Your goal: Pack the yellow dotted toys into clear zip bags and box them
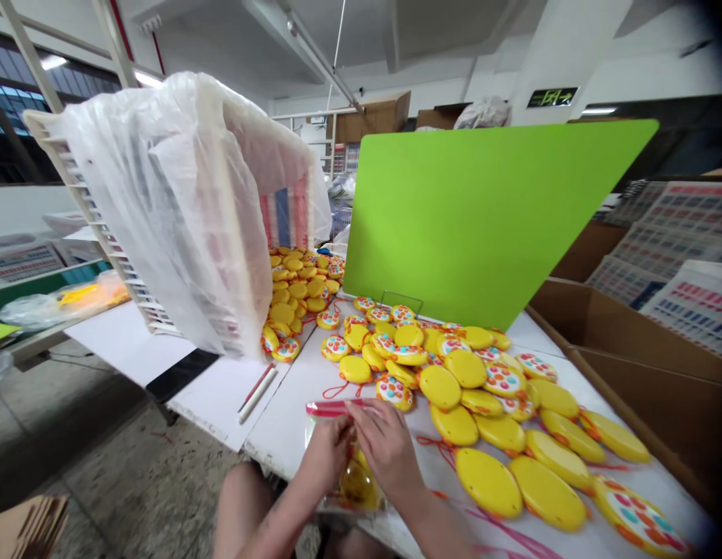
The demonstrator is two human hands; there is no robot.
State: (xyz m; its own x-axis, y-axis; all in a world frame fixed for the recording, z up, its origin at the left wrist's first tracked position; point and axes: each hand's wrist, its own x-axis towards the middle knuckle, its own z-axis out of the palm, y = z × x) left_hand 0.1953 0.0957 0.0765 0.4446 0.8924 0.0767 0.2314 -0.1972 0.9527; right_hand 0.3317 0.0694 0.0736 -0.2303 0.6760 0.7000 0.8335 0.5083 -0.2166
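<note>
At the table's front edge, both my hands are on a clear plastic bag (361, 487) with a pink strip (324, 408) along its top. A yellow item shows through the film below my wrists. My left hand (331, 444) is closed, its fingers pinching the bag just under the strip. Beside it my right hand (387, 444) has its fingers bent over the strip, gripping the same bag; its fingertips are partly hidden. Just beyond lie many yellow oval toys (439, 387), some showing a white face with coloured dots (394, 390) and red cords.
A white plastic crate (105, 225) draped in film lies on its side at left, more yellow toys spilling from it. A green board (483, 225) stands behind the pile. A white pen (257, 394) and black phone-like slab (180, 373) lie left; cardboard boxes (629, 388) are right.
</note>
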